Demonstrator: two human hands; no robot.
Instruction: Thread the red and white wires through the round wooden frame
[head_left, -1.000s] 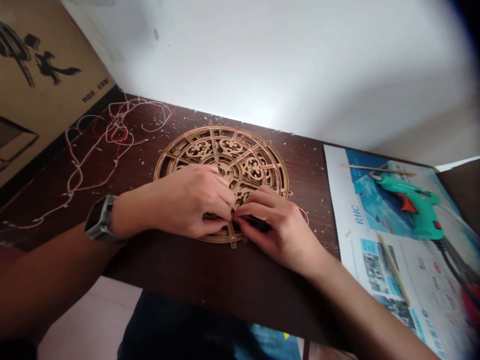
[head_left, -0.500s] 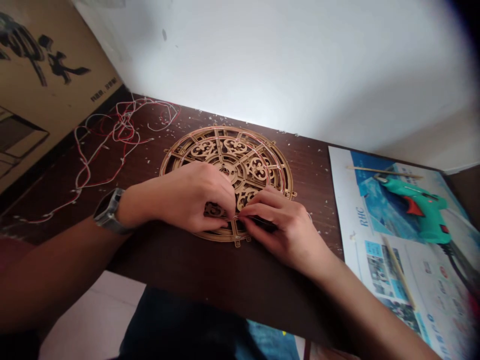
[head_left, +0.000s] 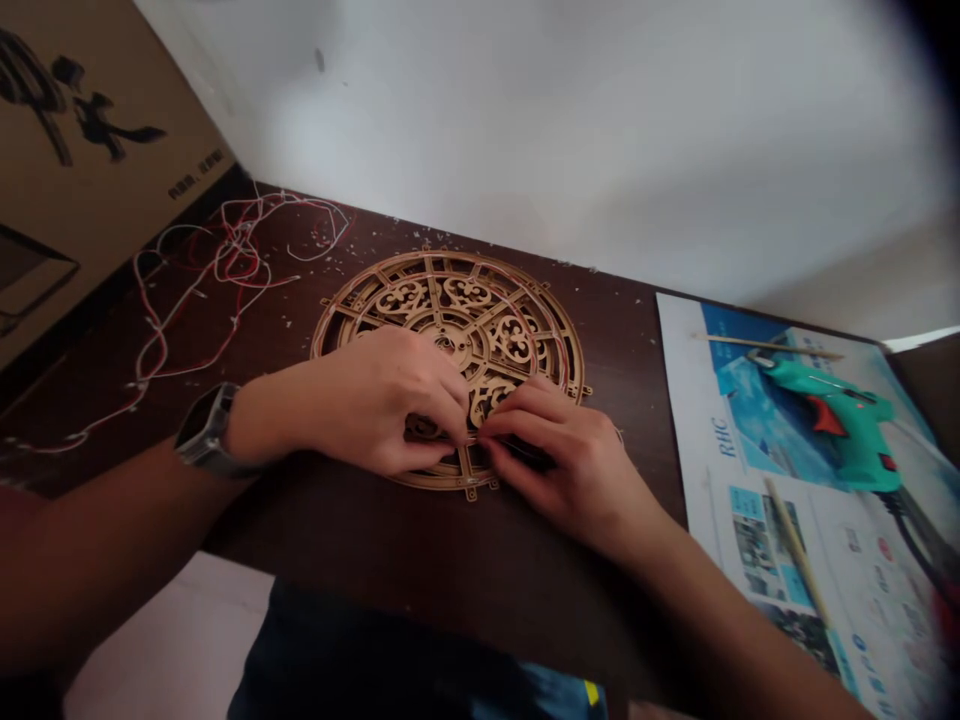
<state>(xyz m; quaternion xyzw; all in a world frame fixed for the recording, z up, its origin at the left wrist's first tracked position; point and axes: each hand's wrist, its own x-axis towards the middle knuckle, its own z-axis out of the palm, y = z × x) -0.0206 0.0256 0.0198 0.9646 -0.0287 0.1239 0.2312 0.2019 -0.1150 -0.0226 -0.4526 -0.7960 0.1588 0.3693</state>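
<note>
At the far left of a dark brown wooden tabletop [head_left: 420, 545], a loose tangle of thin red and white wire [head_left: 238, 262] is sprawling among pale flecks. A person's left hand [head_left: 382, 400], wearing a grey square-faced wristwatch [head_left: 204, 428], is curving over the near part of a round, lattice-cut tan wooden wheel [head_left: 517, 325], which is lying flat mid-table. The right hand [head_left: 570, 465] is bending over the wheel's near right side, its fingertips [head_left: 491, 425] narrowly closing towards the left hand's; whatever they pinch is too fine to make out. Further right, a teal hot glue gun [head_left: 832, 425] is resting on a printed blue-and-white sheet [head_left: 750, 540]. Hard pressure could snap the wheel's slender bars; a snagged wire could drag it sideways.
</note>
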